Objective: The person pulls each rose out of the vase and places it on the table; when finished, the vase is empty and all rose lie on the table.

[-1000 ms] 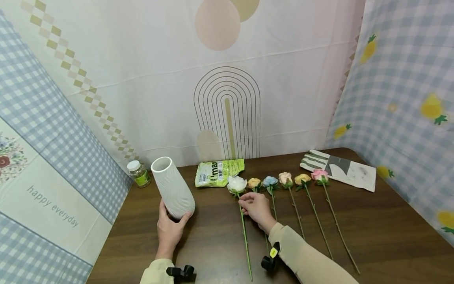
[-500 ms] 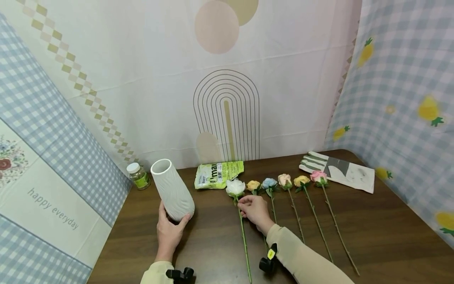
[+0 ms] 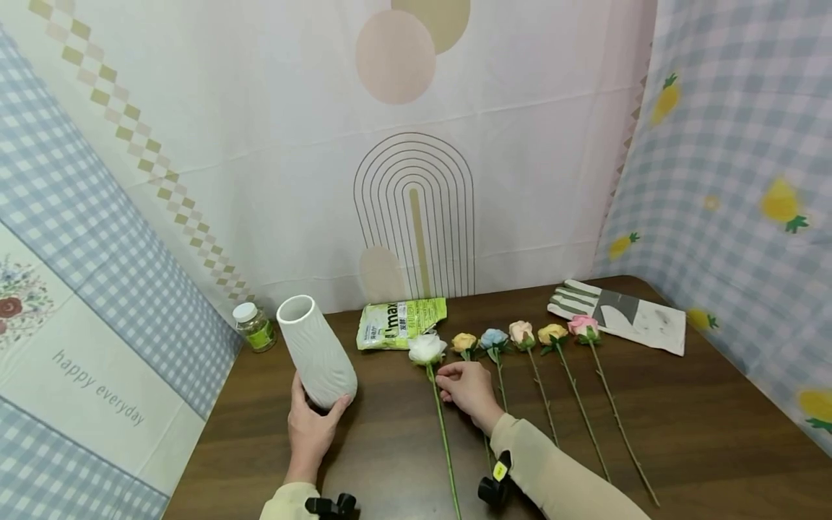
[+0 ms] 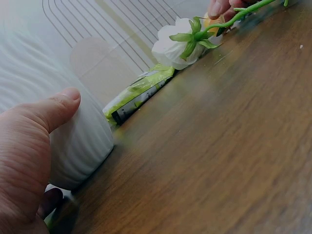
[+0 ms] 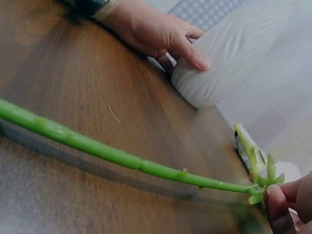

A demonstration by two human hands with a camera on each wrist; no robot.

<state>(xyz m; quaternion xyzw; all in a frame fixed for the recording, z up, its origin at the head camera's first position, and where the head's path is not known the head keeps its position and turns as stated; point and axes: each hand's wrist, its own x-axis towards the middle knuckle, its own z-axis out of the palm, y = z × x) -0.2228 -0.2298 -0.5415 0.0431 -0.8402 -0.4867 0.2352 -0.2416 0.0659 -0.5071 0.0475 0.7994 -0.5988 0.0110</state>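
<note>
My left hand [image 3: 312, 430] grips the lower part of a white ribbed vase [image 3: 318, 354], its thumb [image 4: 63, 105] lying along the side. The vase leans left in the head view, mouth upward. My right hand [image 3: 471, 390] pinches the green stem [image 5: 156, 168] of a white artificial rose [image 3: 427, 348] just below the bloom. The right wrist view shows thumb and finger closed at that spot. Right of it lie more roses in a row: orange [image 3: 464, 341], blue [image 3: 493, 338], peach [image 3: 521, 332], yellow [image 3: 552, 334] and pink [image 3: 583, 325]. My right hand and forearm partly cover the orange rose's stem.
A green and white snack pouch [image 3: 399, 323] lies at the table's back, behind the white rose. At back left stands a small jar [image 3: 255, 327] with a white lid. White and grey gloves [image 3: 624, 314] lie at back right. Printed cloth [image 3: 292, 180] hangs behind.
The white rose's bloom has shifted slightly left and its stem now slants more. My left hand and the vase stay nearly in place. The head view has tilted slightly.
</note>
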